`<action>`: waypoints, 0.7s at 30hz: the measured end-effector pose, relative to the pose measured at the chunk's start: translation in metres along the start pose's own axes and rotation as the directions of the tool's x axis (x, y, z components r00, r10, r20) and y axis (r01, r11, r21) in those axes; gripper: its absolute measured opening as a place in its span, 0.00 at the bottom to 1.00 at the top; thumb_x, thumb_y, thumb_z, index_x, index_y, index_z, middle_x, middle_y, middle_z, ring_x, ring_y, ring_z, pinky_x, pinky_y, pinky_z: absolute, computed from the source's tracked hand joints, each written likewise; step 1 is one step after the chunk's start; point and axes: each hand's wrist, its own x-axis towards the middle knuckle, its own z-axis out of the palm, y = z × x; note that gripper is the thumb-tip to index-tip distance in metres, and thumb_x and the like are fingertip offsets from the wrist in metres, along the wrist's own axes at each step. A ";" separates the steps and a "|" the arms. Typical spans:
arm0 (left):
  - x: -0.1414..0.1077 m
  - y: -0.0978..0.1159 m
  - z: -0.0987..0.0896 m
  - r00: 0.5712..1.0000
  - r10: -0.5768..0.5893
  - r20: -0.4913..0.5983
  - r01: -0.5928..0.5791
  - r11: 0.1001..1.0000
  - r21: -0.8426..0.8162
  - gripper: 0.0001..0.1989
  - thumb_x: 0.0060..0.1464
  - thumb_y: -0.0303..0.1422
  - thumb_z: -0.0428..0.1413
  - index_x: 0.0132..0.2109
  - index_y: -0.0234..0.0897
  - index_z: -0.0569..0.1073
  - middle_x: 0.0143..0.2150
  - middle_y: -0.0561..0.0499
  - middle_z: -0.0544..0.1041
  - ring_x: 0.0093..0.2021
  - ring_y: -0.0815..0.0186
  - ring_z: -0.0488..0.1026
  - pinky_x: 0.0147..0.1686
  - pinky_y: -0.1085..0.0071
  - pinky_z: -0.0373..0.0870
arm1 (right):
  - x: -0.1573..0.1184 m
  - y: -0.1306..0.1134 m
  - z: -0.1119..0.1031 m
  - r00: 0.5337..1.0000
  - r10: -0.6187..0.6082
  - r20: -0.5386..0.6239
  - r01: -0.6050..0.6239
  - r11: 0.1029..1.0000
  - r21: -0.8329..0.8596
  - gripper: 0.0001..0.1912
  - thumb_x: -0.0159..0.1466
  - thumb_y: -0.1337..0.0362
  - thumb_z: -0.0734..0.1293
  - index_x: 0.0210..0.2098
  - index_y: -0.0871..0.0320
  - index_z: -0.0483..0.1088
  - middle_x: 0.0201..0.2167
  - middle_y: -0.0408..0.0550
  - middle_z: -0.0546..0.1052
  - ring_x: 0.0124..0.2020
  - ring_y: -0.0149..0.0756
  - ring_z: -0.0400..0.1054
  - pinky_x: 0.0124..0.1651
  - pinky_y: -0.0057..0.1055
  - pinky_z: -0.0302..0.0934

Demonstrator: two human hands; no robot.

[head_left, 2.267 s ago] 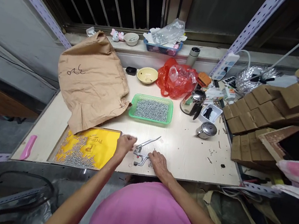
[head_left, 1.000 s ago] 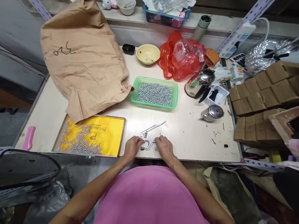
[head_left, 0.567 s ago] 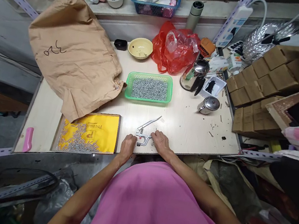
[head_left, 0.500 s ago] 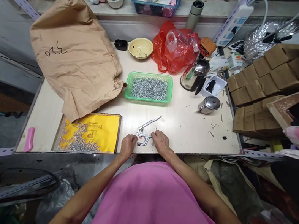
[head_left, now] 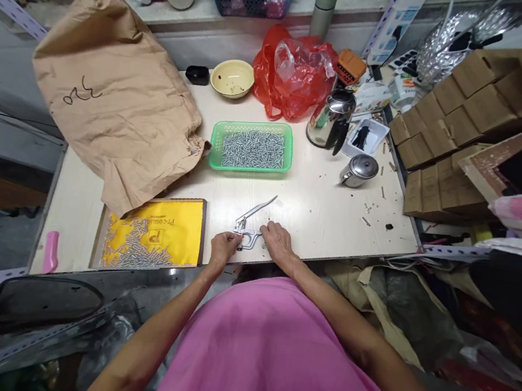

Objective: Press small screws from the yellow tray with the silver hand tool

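Note:
A pair of silver snap pliers [head_left: 247,239] with a C-shaped jaw, a spring and a red tip lies near the table's front edge. One slim handle points up and to the right. My right hand [head_left: 278,241] is closed on the end of its other handle. At the jaw's left side, my left hand [head_left: 223,247] pinches something too small to make out, fingertips touching the jaw or right beside it. Beyond the pliers, a green plastic basket [head_left: 248,170] holds many small metal pins. More of these pins [head_left: 142,252] lie on a yellow sheet [head_left: 184,230] at the left.
A large brown paper bag [head_left: 120,103] leans over the left side. Behind stand a yellow bowl [head_left: 232,78], a red plastic bag [head_left: 268,69], a steel kettle [head_left: 329,120] and a lidded steel cup [head_left: 360,170]. Cardboard boxes [head_left: 492,115] are stacked right. A pink handle [head_left: 50,252] lies front left.
My left fingertips have moved in closer to the jaw of the pliers. The right hand stays on the handle. The whole view has shifted slightly.

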 end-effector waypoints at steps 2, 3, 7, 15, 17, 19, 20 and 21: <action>0.002 0.001 0.000 1.000 0.013 0.009 -0.013 0.998 0.059 0.12 0.48 0.38 0.56 0.28 0.33 0.77 0.15 0.54 0.71 0.20 0.69 0.68 0.27 0.75 0.63 | 0.000 0.000 0.001 1.000 0.000 -0.004 0.000 1.000 0.002 0.15 0.66 0.73 0.56 0.49 0.58 0.66 0.45 0.55 0.69 0.44 0.41 0.62 0.40 0.33 0.58; 0.004 0.000 0.000 1.000 0.009 0.019 -0.011 0.997 0.078 0.11 0.48 0.37 0.57 0.28 0.33 0.77 0.16 0.54 0.71 0.21 0.69 0.68 0.28 0.75 0.63 | 0.001 0.000 0.002 1.000 0.000 -0.005 0.000 1.000 0.004 0.15 0.66 0.73 0.56 0.49 0.58 0.66 0.45 0.55 0.69 0.44 0.41 0.62 0.40 0.33 0.58; 0.009 -0.001 0.002 0.997 -0.057 0.059 0.052 0.995 0.083 0.07 0.44 0.34 0.59 0.28 0.33 0.77 0.18 0.54 0.73 0.20 0.71 0.69 0.27 0.75 0.63 | 0.001 0.000 0.005 1.000 0.008 -0.010 -0.008 1.000 0.011 0.14 0.66 0.73 0.56 0.49 0.57 0.67 0.45 0.55 0.69 0.44 0.41 0.62 0.40 0.33 0.58; 0.013 0.006 0.008 0.941 -0.329 0.074 0.334 0.941 -0.056 0.07 0.39 0.31 0.61 0.26 0.32 0.73 0.16 0.57 0.67 0.15 0.74 0.61 0.19 0.76 0.63 | 0.002 0.001 0.005 1.000 -0.002 -0.008 0.002 1.000 0.017 0.15 0.66 0.73 0.56 0.49 0.57 0.66 0.46 0.55 0.69 0.45 0.41 0.62 0.41 0.34 0.58; 0.012 0.008 0.008 0.933 -0.354 0.062 0.357 0.933 -0.040 0.07 0.38 0.31 0.62 0.25 0.32 0.72 0.16 0.57 0.66 0.16 0.73 0.62 0.18 0.76 0.62 | 0.001 0.000 0.005 1.000 -0.002 -0.013 0.002 1.000 0.022 0.15 0.66 0.73 0.57 0.49 0.57 0.67 0.46 0.55 0.69 0.45 0.41 0.62 0.41 0.34 0.58; 0.010 0.008 0.007 0.934 -0.353 0.053 0.355 0.935 -0.022 0.08 0.37 0.32 0.62 0.24 0.32 0.72 0.15 0.56 0.66 0.17 0.72 0.63 0.18 0.76 0.62 | 0.001 0.000 0.005 1.000 -0.007 -0.013 0.007 1.000 0.029 0.15 0.65 0.74 0.57 0.49 0.57 0.67 0.46 0.55 0.70 0.45 0.41 0.62 0.41 0.34 0.59; 0.009 0.008 0.007 0.935 -0.350 0.055 0.351 0.936 -0.016 0.08 0.37 0.33 0.62 0.24 0.32 0.73 0.15 0.56 0.66 0.17 0.72 0.63 0.18 0.76 0.62 | 0.000 0.001 0.004 1.000 -0.009 -0.010 0.009 0.999 0.036 0.15 0.65 0.74 0.58 0.48 0.57 0.67 0.46 0.55 0.70 0.45 0.41 0.63 0.41 0.34 0.59; 0.008 0.007 0.007 0.937 -0.346 0.058 0.347 0.938 -0.014 0.08 0.38 0.33 0.62 0.24 0.32 0.73 0.16 0.56 0.66 0.17 0.72 0.64 0.18 0.76 0.62 | 0.000 0.001 0.003 1.000 -0.007 -0.005 0.007 0.999 0.047 0.15 0.64 0.74 0.58 0.48 0.57 0.67 0.46 0.55 0.70 0.45 0.41 0.63 0.41 0.34 0.60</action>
